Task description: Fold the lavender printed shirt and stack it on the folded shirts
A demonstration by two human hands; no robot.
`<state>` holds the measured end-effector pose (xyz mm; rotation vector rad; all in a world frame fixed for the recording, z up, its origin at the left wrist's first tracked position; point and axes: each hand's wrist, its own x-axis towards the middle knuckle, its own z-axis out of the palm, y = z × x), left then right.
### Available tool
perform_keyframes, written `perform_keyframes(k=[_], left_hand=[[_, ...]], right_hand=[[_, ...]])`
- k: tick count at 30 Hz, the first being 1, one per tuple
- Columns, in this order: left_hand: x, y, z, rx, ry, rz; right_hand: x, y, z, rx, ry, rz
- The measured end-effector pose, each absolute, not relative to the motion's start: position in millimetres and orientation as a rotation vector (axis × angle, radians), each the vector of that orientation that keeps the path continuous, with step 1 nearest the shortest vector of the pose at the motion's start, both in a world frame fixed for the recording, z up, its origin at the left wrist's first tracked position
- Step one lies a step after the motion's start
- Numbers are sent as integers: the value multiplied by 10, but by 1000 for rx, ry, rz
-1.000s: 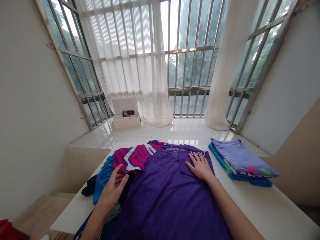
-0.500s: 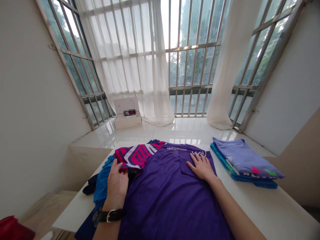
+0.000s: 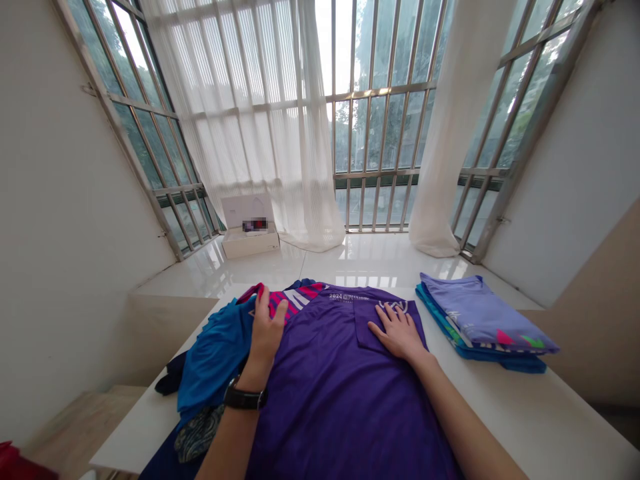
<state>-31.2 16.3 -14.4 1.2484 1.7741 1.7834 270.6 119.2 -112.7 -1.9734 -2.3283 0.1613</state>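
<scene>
A purple T-shirt (image 3: pixel 345 393) with white lettering near its collar lies spread on the table. My left hand (image 3: pixel 267 327) is at its pink-and-white striped sleeve (image 3: pixel 297 300), with cloth between thumb and fingers; the sleeve is partly turned inward. My right hand (image 3: pixel 399 331) lies flat with fingers spread on the folded-in right sleeve side, over a white print. Left of my left wrist, a crumpled blue garment (image 3: pixel 210 360) lies against the shirt, and a dark patterned cloth (image 3: pixel 197 433) shows below it.
A stack of folded clothes (image 3: pixel 480 320), lavender on top, sits on the right of the white table (image 3: pixel 125 433). Behind is a glossy window ledge (image 3: pixel 200 273) with an open white box (image 3: pixel 250 243). Sheer curtains (image 3: pixel 255 133) hang before barred windows. Something red (image 3: pixel 23 463) shows at lower left.
My left hand has moved right and up, bringing the striped sleeve inward over the shirt. More of the blue garment shows. My right hand stays on the shirt.
</scene>
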Motion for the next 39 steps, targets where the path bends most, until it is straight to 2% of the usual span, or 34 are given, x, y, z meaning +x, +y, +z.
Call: perform_keyframes(k=[3,6,8,10,16,20,26,39], left_hand=[[-32,315,-205,1771,1862,1330],[205,368,-355,2186,1718,748],[284,358,-469,2326,1575,398],[298,351,-548,2381,1496,228],[170,708,-424,2525,1386,408],[126,1236,-320,2575,1505,281],[207,1702,-438,2564,1576,121],[142,1871,-508,2505,1549,126]], right_hand=[[2702,1185,-1120,-1973,-2327,171],[2699,1177,-1115,-1968,-2325,168],[2700,1173,-1114,-1967,-2327,164],[2701,1170,-1114,-1967,-2327,166],[2702,1166,-1102,-1962,-2306,198],[2693,1156,-1077,-1971,-2302,212],[2686,1126,-1038,-1976,-2302,225],[2694,1133,-1038,-1976,-2301,238]])
